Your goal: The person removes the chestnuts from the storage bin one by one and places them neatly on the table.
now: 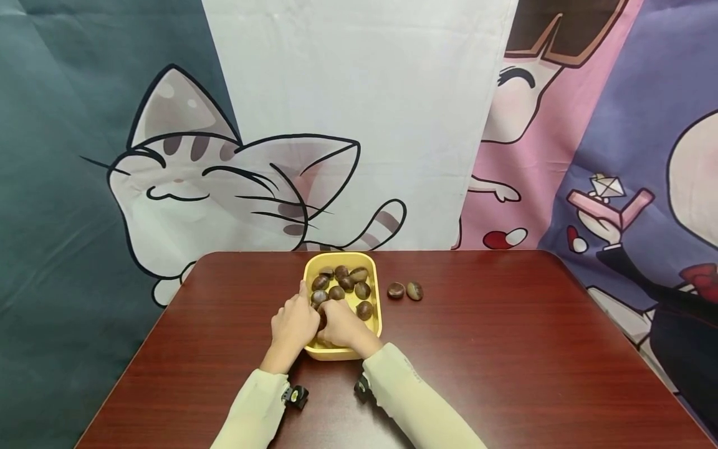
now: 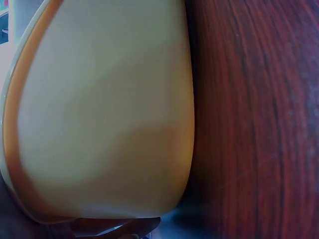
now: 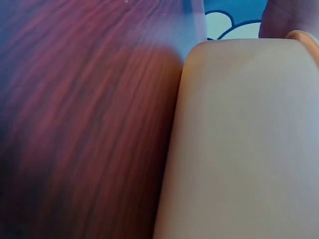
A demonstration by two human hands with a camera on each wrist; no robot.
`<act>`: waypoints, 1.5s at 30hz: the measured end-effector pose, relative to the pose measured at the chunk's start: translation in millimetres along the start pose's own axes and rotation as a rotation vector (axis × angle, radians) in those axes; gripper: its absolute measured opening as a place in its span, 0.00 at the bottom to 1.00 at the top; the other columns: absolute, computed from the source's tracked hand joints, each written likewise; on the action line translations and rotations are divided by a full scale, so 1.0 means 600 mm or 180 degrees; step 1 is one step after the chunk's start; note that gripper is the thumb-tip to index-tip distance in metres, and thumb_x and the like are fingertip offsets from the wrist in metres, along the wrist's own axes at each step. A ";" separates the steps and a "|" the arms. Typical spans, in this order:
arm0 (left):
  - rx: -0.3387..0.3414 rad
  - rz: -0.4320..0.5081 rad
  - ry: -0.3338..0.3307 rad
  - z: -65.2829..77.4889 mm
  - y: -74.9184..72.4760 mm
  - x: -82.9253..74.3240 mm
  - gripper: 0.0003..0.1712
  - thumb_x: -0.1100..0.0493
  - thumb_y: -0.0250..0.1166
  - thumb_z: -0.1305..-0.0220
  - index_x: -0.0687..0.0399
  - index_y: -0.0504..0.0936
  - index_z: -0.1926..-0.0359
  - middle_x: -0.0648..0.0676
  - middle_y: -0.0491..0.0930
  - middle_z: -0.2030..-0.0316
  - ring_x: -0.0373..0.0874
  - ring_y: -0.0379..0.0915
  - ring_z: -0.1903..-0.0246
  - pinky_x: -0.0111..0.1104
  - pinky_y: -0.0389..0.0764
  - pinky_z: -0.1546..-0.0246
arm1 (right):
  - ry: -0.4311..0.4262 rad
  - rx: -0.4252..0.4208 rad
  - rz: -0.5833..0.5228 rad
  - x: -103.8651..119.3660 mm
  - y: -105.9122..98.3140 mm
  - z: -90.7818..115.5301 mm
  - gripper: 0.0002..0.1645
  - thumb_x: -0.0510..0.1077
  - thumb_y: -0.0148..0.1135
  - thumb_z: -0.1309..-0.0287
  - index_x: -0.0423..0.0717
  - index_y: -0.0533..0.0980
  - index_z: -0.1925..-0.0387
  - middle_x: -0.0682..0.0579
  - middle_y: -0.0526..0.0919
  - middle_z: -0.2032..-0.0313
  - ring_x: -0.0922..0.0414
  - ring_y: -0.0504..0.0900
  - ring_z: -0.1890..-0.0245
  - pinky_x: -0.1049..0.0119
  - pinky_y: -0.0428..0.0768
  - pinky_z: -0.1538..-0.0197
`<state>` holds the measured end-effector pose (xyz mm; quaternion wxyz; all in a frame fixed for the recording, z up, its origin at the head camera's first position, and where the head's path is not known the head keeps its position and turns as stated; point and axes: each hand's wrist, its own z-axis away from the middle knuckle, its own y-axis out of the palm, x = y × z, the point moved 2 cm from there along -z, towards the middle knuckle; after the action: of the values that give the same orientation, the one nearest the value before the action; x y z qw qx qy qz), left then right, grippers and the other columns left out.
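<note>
Cream in both sleeves (image 1: 415,393), rested the left hand (image 1: 297,321) at the left rim of the yellow box (image 1: 333,355) and had the right hand (image 1: 343,324) down inside among chestnuts (image 1: 346,284), too hidden at the fingertips to tell gripping from touching. Probably called for a steadied box and a light pinch on one nut at a time, without scattering those just beyond the grip toward the loose pair (image 1: 395,290) farther right. Found no readable brand or label, from the wrist devices (image 1: 298,396) behind the grip to the cat-printed backdrop (image 1: 348,75) beyond.

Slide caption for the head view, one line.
Right hand inside a yellow tray of chestnuts, left hand at its rim; two loose chestnuts lie outside.
</note>
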<state>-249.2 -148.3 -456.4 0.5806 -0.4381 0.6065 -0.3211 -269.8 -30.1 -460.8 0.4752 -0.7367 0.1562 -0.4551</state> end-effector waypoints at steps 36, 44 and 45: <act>0.0031 0.0019 -0.0002 0.000 0.002 0.001 0.38 0.60 0.50 0.36 0.63 0.58 0.25 0.61 0.82 0.55 0.59 0.78 0.72 0.51 0.74 0.76 | 0.0163 -0.0189 -0.0133 -0.027 -0.039 0.011 0.14 0.39 0.77 0.61 0.48 0.76 0.84 0.61 0.73 0.85 0.61 0.70 0.79 0.69 0.72 0.69; 0.0061 -0.0015 -0.0034 -0.003 0.000 0.002 0.37 0.59 0.49 0.34 0.60 0.57 0.24 0.61 0.82 0.52 0.58 0.78 0.72 0.47 0.72 0.79 | 0.0255 -0.0295 -0.0213 -0.041 -0.080 0.017 0.13 0.41 0.78 0.58 0.46 0.78 0.77 0.57 0.78 0.79 0.61 0.74 0.76 0.68 0.73 0.70; 0.0061 -0.0023 -0.0036 -0.003 0.000 0.002 0.37 0.59 0.48 0.34 0.60 0.57 0.24 0.61 0.82 0.52 0.59 0.78 0.72 0.47 0.72 0.79 | 0.0270 -0.0308 -0.0202 -0.042 -0.085 0.019 0.12 0.41 0.78 0.57 0.46 0.79 0.77 0.57 0.79 0.78 0.61 0.74 0.76 0.69 0.74 0.70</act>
<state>-250.9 -149.6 -456.7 0.5871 -0.4364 0.5986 -0.3265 -284.5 18.2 -432.5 0.4172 -0.7434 0.1746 -0.4927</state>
